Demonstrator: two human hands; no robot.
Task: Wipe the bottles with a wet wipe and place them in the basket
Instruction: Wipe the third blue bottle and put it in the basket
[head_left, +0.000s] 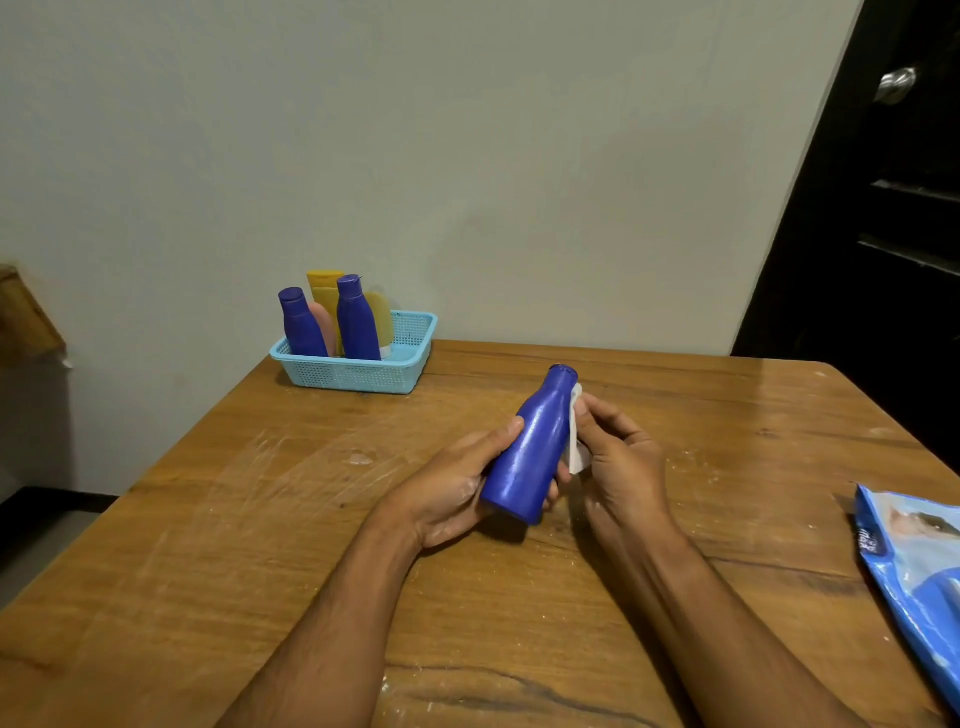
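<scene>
My left hand (451, 488) grips a blue bottle (530, 452) by its lower body, tilted with the cap pointing away and up, above the middle of the wooden table (260, 519). My right hand (621, 457) presses a white wet wipe (575, 441) against the bottle's right side. A light blue perforated basket (400, 371) stands at the table's far left corner by the wall. It holds two upright blue bottles (357, 319), a yellow bottle (324, 293), a pink one (323, 325) and another yellowish one (380, 317).
A blue wet-wipe pack (914, 566) lies at the table's right edge. A pale wall rises behind the table, and a dark door with a metal knob (896, 83) stands at the far right. A wooden object (26, 317) sits off the left edge.
</scene>
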